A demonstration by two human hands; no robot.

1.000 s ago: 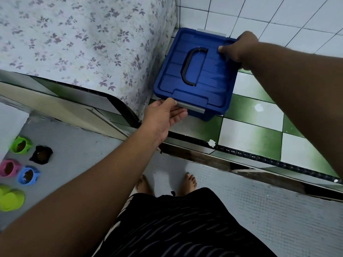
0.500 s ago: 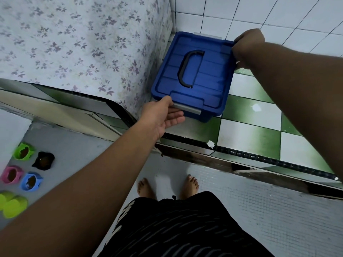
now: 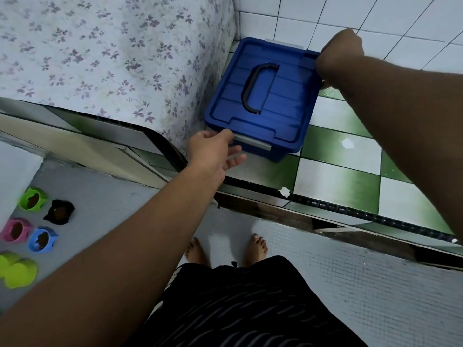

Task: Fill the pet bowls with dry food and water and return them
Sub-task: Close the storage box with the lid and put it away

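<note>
Green and white checked floor tiles (image 3: 335, 176) meet a white tiled wall (image 3: 300, 18) in a corner, and a cloth with a purple leaf print (image 3: 100, 58) hangs down on the left.

Head view: a blue box (image 3: 280, 106) with its lid on sits on the checked tiles in that corner, just beside the cloth, with a black handle (image 3: 258, 88) lying flat on the lid. The left hand (image 3: 213, 149) holds the near edge of the box, thumb on top of the grey latch (image 3: 253, 144) and fingers beneath it. The right hand (image 3: 340, 53) is curled round the far right corner of the box; its fingertips are hidden.

On the lower grey floor (image 3: 112, 196) at the far left, well apart from the box, stand 5 pet bowls: green (image 3: 32, 199), black (image 3: 60, 212), pink (image 3: 16, 230), blue (image 3: 41, 240) and lime (image 3: 17, 271). The first 4 hold something brown; the lime one is too blurred to tell. 2 bare feet (image 3: 255, 249) show above a black striped garment (image 3: 238, 309).
</note>
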